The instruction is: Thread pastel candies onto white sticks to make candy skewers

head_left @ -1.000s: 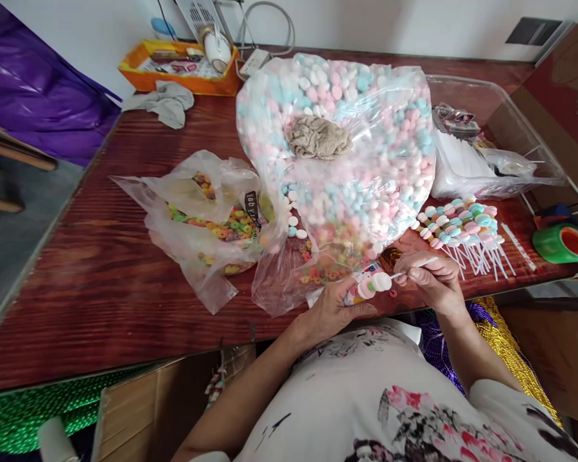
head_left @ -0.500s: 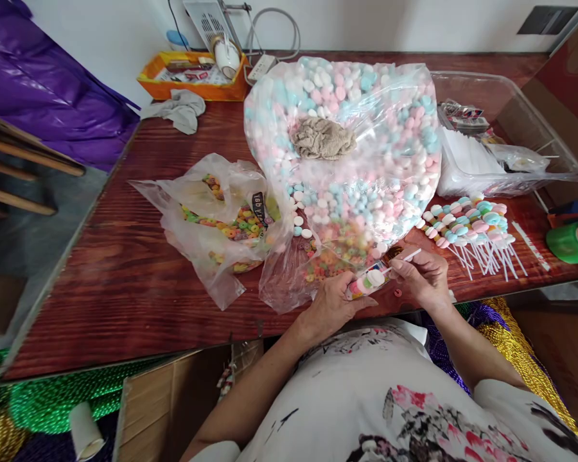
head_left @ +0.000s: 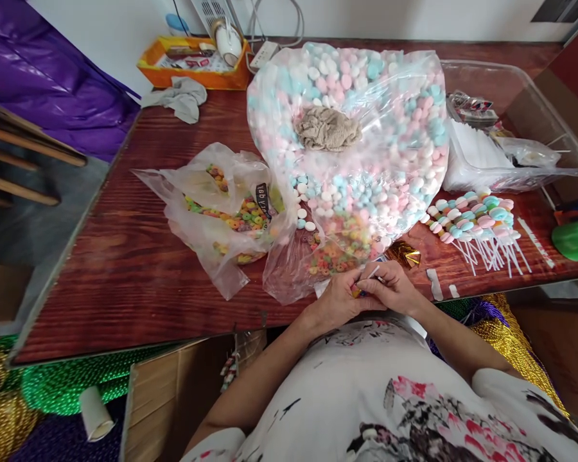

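Thin white plastic candy stick (head_left: 374, 272), light, slender and probably easily bent, best pinched on its bare shaft, is held at the near edge of the dark red wooden desk (head_left: 125, 256), below the big clear bag of pastel sweets (head_left: 366, 128). The left hand (head_left: 337, 300) and right hand (head_left: 395, 292) both close their grip on it, fingertips meeting.

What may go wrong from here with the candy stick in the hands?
The left hand and right hand pinch the candy stick at the table edge; a piece slipping off would likely drop off the table. The ring candies lie heaped close to the hands, so a nudge may scatter them.
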### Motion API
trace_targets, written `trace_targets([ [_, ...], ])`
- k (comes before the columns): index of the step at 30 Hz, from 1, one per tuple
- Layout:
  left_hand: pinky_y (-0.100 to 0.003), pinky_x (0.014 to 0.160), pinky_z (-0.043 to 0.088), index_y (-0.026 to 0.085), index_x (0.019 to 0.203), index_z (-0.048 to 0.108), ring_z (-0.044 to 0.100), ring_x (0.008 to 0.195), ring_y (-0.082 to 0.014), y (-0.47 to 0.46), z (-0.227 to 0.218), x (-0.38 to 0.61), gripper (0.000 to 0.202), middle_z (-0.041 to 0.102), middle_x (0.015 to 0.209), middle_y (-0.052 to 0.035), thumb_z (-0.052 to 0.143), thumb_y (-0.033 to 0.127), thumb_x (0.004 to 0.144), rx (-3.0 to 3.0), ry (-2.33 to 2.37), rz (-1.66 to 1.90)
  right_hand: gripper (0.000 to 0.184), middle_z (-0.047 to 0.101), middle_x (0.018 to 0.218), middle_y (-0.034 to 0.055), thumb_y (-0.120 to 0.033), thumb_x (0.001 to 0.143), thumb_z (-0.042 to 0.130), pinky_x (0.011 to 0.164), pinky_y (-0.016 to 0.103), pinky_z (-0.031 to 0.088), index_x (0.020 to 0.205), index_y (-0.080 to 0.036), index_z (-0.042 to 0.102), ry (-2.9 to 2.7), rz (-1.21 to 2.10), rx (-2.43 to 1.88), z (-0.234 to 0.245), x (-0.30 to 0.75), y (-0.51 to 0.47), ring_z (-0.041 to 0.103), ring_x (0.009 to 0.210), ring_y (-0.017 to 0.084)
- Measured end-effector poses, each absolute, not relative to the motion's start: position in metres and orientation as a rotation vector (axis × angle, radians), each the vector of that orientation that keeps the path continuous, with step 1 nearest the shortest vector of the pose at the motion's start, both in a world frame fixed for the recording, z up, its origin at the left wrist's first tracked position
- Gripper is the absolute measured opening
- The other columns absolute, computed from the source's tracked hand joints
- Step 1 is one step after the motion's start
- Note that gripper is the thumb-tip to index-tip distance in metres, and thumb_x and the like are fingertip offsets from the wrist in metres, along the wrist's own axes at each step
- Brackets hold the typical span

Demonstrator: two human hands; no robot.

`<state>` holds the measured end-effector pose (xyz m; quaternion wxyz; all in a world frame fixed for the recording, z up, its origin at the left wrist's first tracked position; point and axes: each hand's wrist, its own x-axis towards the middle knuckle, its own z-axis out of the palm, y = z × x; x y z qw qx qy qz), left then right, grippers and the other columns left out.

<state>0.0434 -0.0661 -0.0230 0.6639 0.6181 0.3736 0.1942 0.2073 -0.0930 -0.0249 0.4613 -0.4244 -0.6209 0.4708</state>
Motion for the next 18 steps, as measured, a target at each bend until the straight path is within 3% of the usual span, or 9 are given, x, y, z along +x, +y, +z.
trace_targets([
  [3, -0.024, 0.069, 0.046, 0.014, 0.104, 0.068, 0.057, 0.075, -0.0124, -0.061, -0.018, 0.036, 0.055, 0.064, 0.087, -0.0005, 0.09, 0.038, 0.06, 1.239, 0.738, 0.419, 0.022, 0.064, 0.063, -0.0011, -0.034, 0.086, 0.069, 0.057, 0.023, 0.044, 0.071, -0.018, 0.069, -1.465, 1.3, -0.988, -0.018, 0.216, -0.087, 0.056, 0.056, 0.01],
  [6, -0.023, 0.057, 0.043, 0.015, 0.121, 0.065, 0.053, 0.06, -0.0091, -0.053, -0.012, 0.025, 0.062, 0.063, 0.077, -0.0009, 0.082, 0.048, 0.071, 1.019, 0.587, 0.317, 0.025, 0.065, 0.061, -0.0007, -0.038, 0.086, 0.07, 0.055, 0.022, 0.045, 0.071, -0.017, 0.07, -1.368, 1.349, -0.928, -0.004, 0.226, -0.082, 0.056, 0.054, 0.01],
  [8, -0.023, 0.052, 0.042, 0.013, 0.112, 0.07, 0.053, 0.055, -0.0092, -0.049, -0.009, 0.021, 0.054, 0.063, 0.071, -0.0026, 0.076, 0.052, 0.077, 0.927, 0.582, 0.304, 0.025, 0.066, 0.063, -0.0003, -0.039, 0.086, 0.069, 0.054, 0.023, 0.047, 0.072, -0.018, 0.071, -1.409, 1.339, -0.917, 0.005, 0.23, -0.077, 0.057, 0.055, 0.011],
  [12, -0.02, 0.039, 0.035, 0.011, 0.082, 0.073, 0.048, 0.042, -0.0075, -0.052, -0.01, 0.025, 0.04, 0.06, 0.057, -0.0012, 0.082, 0.049, 0.071, 0.828, 0.727, 0.447, 0.023, 0.066, 0.067, -0.0003, -0.038, 0.088, 0.068, 0.058, 0.024, 0.048, 0.074, -0.021, 0.072, -1.574, 1.322, -0.879, 0.007, 0.225, -0.066, 0.06, 0.059, 0.012],
  [15, -0.018, 0.033, 0.027, 0.012, 0.078, 0.07, 0.039, 0.034, -0.005, -0.056, -0.014, 0.032, 0.04, 0.053, 0.049, 0.0035, 0.083, 0.048, 0.068, 0.755, 0.826, 0.607, 0.018, 0.065, 0.071, -0.0006, -0.036, 0.088, 0.067, 0.065, 0.025, 0.049, 0.079, -0.021, 0.072, -1.58, 1.238, -0.892, -0.004, 0.215, -0.061, 0.059, 0.065, 0.012],
  [18, -0.018, 0.033, 0.025, 0.015, 0.083, 0.071, 0.036, 0.036, -0.0045, -0.055, -0.018, 0.035, 0.038, 0.053, 0.05, 0.0052, 0.082, 0.048, 0.069, 0.738, 0.941, 0.815, 0.02, 0.066, 0.084, 0.0002, -0.04, 0.091, 0.062, 0.065, 0.025, 0.048, 0.098, -0.024, 0.072, -1.347, 1.175, -0.918, -0.015, 0.205, -0.066, 0.058, 0.068, 0.011],
])
